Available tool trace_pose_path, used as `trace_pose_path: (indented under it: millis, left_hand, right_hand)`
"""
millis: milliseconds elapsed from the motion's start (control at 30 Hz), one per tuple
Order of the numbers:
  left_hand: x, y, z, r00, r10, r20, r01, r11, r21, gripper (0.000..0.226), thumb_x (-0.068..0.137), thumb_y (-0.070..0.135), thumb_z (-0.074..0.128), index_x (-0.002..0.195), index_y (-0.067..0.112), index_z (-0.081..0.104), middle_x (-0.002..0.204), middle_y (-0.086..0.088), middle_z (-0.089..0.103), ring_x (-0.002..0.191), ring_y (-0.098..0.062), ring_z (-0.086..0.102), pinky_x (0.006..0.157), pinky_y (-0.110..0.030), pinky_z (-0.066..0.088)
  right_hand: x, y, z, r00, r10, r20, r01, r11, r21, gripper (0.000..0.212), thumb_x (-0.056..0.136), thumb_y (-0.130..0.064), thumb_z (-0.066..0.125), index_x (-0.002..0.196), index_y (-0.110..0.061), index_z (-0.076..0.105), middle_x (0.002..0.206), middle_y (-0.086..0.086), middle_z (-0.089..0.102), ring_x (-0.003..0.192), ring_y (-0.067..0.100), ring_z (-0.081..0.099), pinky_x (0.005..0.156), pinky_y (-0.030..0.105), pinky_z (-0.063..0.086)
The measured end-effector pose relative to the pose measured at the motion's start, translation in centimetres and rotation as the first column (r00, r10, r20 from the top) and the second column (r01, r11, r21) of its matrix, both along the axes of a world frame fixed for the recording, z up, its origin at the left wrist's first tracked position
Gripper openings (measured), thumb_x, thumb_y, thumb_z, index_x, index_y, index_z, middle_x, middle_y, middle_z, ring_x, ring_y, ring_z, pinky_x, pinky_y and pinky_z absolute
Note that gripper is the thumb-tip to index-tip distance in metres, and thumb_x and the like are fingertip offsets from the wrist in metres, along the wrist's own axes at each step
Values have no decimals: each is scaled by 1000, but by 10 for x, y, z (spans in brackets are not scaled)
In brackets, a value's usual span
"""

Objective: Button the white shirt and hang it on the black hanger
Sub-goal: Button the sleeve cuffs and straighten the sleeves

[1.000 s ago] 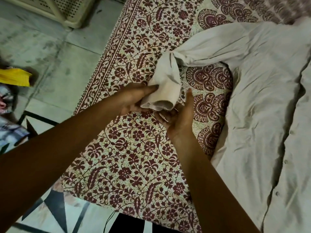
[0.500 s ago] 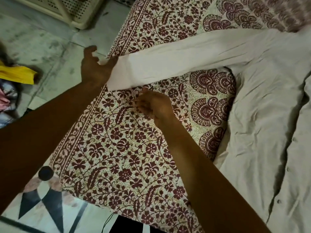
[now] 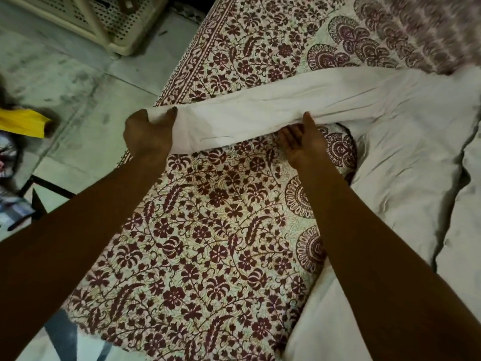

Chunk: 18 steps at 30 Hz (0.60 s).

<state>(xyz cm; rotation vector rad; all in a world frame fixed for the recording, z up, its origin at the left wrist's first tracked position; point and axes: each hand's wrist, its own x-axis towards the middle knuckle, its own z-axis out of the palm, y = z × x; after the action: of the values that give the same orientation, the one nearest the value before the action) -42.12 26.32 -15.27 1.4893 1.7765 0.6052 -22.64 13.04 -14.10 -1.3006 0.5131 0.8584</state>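
The white shirt [image 3: 406, 162] lies spread on the bed at the right, its button placket running down the right edge. One long sleeve [image 3: 260, 118] stretches leftward across the bedspread. My left hand [image 3: 148, 134] grips the sleeve's cuff end, fingers curled over the cloth. My right hand [image 3: 302, 142] is under the sleeve's middle, palm up, with the thumb over its upper side and the other fingers hidden beneath the cloth. No black hanger is in view.
A maroon floral bedspread [image 3: 208, 230] covers the bed. A cream perforated plastic rack [image 3: 109, 19] stands on the tiled floor [image 3: 78, 82] at top left. A yellow item [image 3: 23, 121] and patterned cloths [image 3: 10, 204] lie at the left edge.
The folded-back sleeve has been pulled out straight to the left. My left hand holds the cuff, and my right hand has moved right, under the sleeve's middle.
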Motion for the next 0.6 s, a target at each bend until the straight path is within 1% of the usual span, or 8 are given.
trace_pose_path:
  millis: [100, 200, 267, 333, 400, 500, 567, 600]
  left_hand:
    - [1, 18, 6, 989, -127, 80, 115, 983, 141, 43, 90, 29, 57, 121, 0, 57, 123, -12, 61, 112, -22, 57, 92, -25, 46]
    - [1, 31, 14, 950, -276, 147, 243, 948, 208, 36, 94, 23, 50, 123, 2, 57, 109, -1, 58, 101, -11, 54, 75, -6, 44]
    - [2, 40, 15, 942, -307, 138, 274, 937, 215, 36, 94, 24, 52, 123, 3, 57, 107, 1, 56, 100, -10, 52, 75, -11, 45]
    - [5, 49, 11, 950, -288, 120, 263, 946, 189, 39, 93, 24, 54, 127, 6, 54, 113, 4, 54, 103, -8, 50, 79, -13, 43]
    - [10, 56, 6, 954, -288, 85, 272, 948, 167, 42, 92, 24, 56, 130, 7, 51, 122, -1, 55, 107, -10, 50, 87, -16, 40]
    - [20, 55, -5, 971, -231, -59, 237, 965, 115, 55, 88, 28, 60, 136, 6, 43, 137, -11, 50, 123, -22, 47, 97, -21, 36]
    - [23, 50, -11, 977, -126, -170, 152, 977, 149, 68, 83, 34, 64, 138, 7, 35, 139, -12, 45, 127, -25, 44, 102, -27, 33]
    - [23, 47, -13, 974, -112, -199, 153, 966, 209, 70, 81, 37, 63, 138, 9, 34, 138, -12, 44, 127, -25, 44, 103, -30, 33]
  right_hand:
    - [23, 2, -2, 999, -35, -25, 35, 999, -1, 26, 87, -35, 63, 87, -11, 55, 86, 4, 61, 76, 17, 60, 62, 26, 57]
    - [47, -2, -4, 984, -170, -50, 171, 985, 25, 13, 86, -15, 66, 85, -8, 56, 82, 5, 61, 75, 18, 59, 70, 29, 58]
    - [57, -9, -3, 978, -194, -76, 197, 979, 47, 10, 84, 1, 63, 81, -4, 55, 80, 8, 60, 73, 18, 58, 53, 24, 57]
    - [63, -18, -5, 991, -132, -26, 132, 991, -4, 14, 80, 1, 68, 84, 0, 56, 79, 7, 61, 69, 17, 59, 45, 21, 53]
    - [66, -25, -12, 990, 40, 139, -10, 977, -214, 24, 78, -13, 75, 75, -1, 54, 61, 5, 61, 49, 12, 56, 39, 18, 44]
    - [73, -28, -16, 838, 460, 293, -258, 807, -531, 44, 85, -35, 67, 56, -3, 55, 35, -1, 54, 28, 10, 45, 33, 16, 35]
    - [84, -28, -15, 671, 687, 280, -344, 623, -703, 56, 85, -55, 57, 55, -8, 59, 43, 2, 60, 41, 16, 56, 45, 23, 47]
    - [88, -31, -15, 568, 777, 271, -296, 500, -814, 59, 84, -63, 51, 58, -10, 59, 55, 5, 65, 55, 21, 61, 56, 27, 49]
